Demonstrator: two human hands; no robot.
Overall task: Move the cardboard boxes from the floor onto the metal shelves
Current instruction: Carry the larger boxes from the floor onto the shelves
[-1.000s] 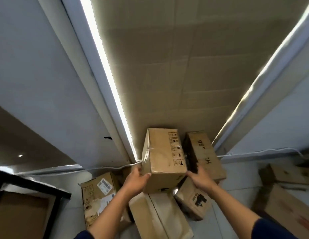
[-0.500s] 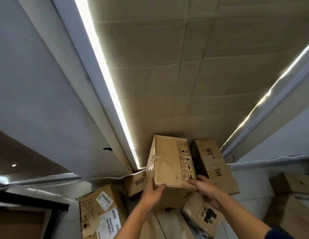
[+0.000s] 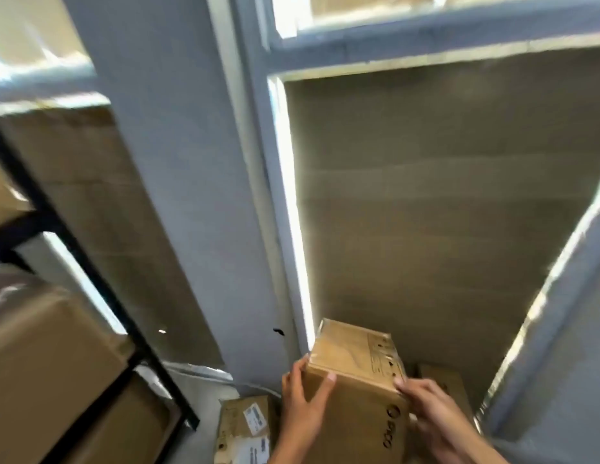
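Observation:
I hold a brown cardboard box [image 3: 350, 373] lifted off the floor at the bottom centre of the head view. My left hand [image 3: 303, 401] grips its left side, thumb curled over the front edge. My right hand [image 3: 426, 410] grips its right side, fingers over the printed symbols. The black metal shelves [image 3: 91, 272] stand at the left, with large cardboard boxes [image 3: 47, 370] on them. The picture is blurred by motion.
A labelled box [image 3: 243, 426] lies on the floor below my left hand, and another box [image 3: 441, 380] shows behind the held one. A grey pillar [image 3: 178, 182] rises between the shelves and a cardboard-covered window [image 3: 442, 202] with bright edges.
The box has come up off the pile and closer to me. The view has swung up and left, bringing the black shelves into sight. Both hands stay on the box.

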